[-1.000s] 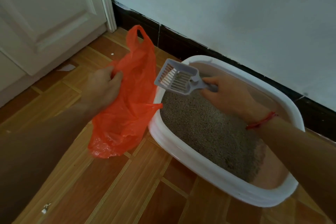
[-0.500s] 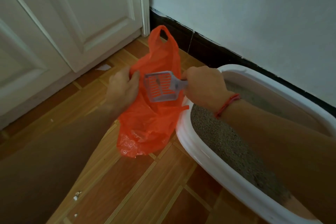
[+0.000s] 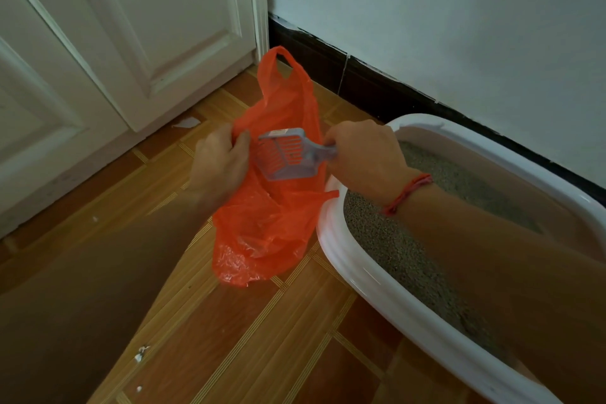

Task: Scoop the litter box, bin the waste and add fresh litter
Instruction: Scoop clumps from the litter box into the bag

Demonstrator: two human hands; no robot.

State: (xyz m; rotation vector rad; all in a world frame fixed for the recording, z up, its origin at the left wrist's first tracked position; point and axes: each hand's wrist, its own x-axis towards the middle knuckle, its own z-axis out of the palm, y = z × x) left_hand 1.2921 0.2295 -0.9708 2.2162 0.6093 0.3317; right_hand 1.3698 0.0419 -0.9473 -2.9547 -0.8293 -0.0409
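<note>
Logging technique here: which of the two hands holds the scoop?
The right hand, with the red cord on its wrist, grips the grey scoop over the orange bag; the left hand only holds the bag's edge.

Two bare hands w/ bare forearms, uncovered right up to the near frame edge: left hand (image 3: 219, 164) on the left, right hand (image 3: 364, 157) on the right. Round the right wrist sits a thin red bracelet (image 3: 408, 194), approx. several fine cords or bands bunched side by side, running diagonally across the wrist. The forearm on the left lies in shadow, so surface detail there can't be made out; nails mostly hidden.
</note>
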